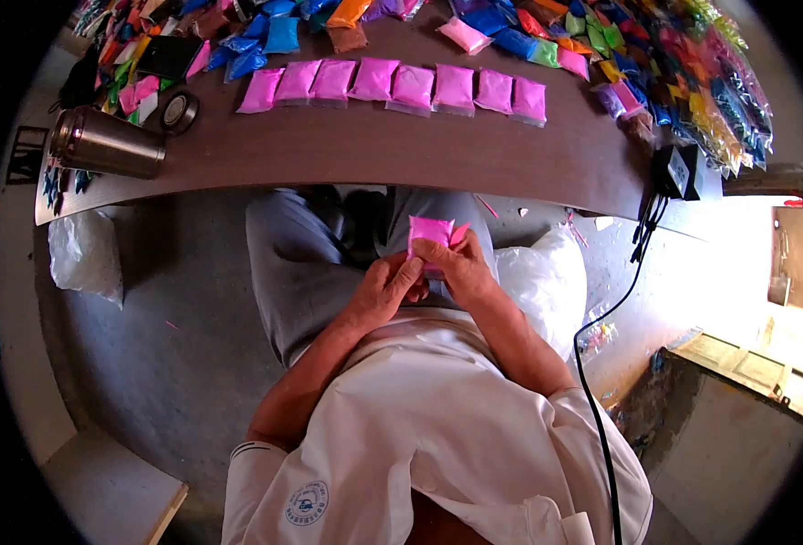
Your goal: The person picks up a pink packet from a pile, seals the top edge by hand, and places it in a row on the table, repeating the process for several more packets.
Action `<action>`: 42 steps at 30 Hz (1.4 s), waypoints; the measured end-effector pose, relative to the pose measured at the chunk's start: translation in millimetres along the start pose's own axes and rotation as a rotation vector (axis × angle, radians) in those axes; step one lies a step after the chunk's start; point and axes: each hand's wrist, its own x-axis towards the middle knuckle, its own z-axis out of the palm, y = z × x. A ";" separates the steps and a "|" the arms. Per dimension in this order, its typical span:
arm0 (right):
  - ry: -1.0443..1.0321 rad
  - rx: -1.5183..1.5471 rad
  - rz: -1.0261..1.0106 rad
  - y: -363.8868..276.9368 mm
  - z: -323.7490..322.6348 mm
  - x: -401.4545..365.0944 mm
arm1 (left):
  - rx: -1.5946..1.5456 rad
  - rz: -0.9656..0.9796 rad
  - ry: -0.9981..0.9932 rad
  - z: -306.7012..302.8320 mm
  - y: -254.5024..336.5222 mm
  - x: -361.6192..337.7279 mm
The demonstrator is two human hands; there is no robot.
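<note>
A small pink packet (430, 229) is held above my lap, in front of my stomach. My right hand (460, 265) grips its right side, thumb lying across the front. A brighter pink-red piece (460, 233) pokes up by the fingers of this hand. My left hand (388, 283) is closed at the packet's lower left edge, its thumb pressed close to the other thumb; both hands cover the packet's lower part. On the table beyond, several similar pink packets (412, 88) lie side by side in a row.
The brown table (347, 150) carries heaps of colourful packets (533, 41) at the back. A steel flask (111, 143) lies left, near a round lid (180, 113). A black adapter (676, 173) sits at the right edge, its cable (586, 391) hanging down. White plastic bags (546, 286) stand below.
</note>
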 end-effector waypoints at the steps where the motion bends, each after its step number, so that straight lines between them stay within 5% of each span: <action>1: -0.002 -0.009 -0.037 1.2 0.3 0.5 | 0.002 0.004 0.001 0.1 1.6 -0.2; 9: -0.005 0.024 0.083 -15.8 -7.3 -4.5 | -0.135 0.040 0.016 -8.2 -2.3 -0.2; 12: 0.023 -0.203 0.091 -8.5 -14.0 -4.5 | -0.092 0.008 0.015 -5.9 -2.0 -0.9; 15: -0.082 -0.071 -0.073 -7.5 -7.2 -3.4 | -0.050 -0.022 0.011 -4.5 2.1 -1.6; 18: 0.017 -0.180 0.066 -4.6 -19.5 -0.2 | -0.064 0.000 -0.002 -6.5 5.3 -1.1; 20: -0.042 0.156 0.153 -14.5 -14.4 -1.8 | -0.125 -0.010 0.011 -8.0 3.7 -1.0; 24: -0.004 0.251 0.169 -1.8 -22.9 0.7 | -0.290 -0.045 -0.110 -9.6 -1.4 -1.5; 26: -0.171 0.348 0.144 4.5 -27.4 3.3 | -0.434 -0.058 -0.169 -10.3 -4.4 -1.9; 29: -0.351 0.256 0.097 -3.3 -12.8 3.5 | -0.334 -0.079 -0.202 -7.5 3.4 -3.4; 37: -0.188 0.031 0.123 -1.9 -5.6 -0.6 | -0.354 -0.151 -0.074 -10.7 -11.4 0.4; 42: -0.310 0.405 0.161 -12.4 -3.3 -1.0 | -0.399 -0.123 -0.060 -8.2 -12.3 1.7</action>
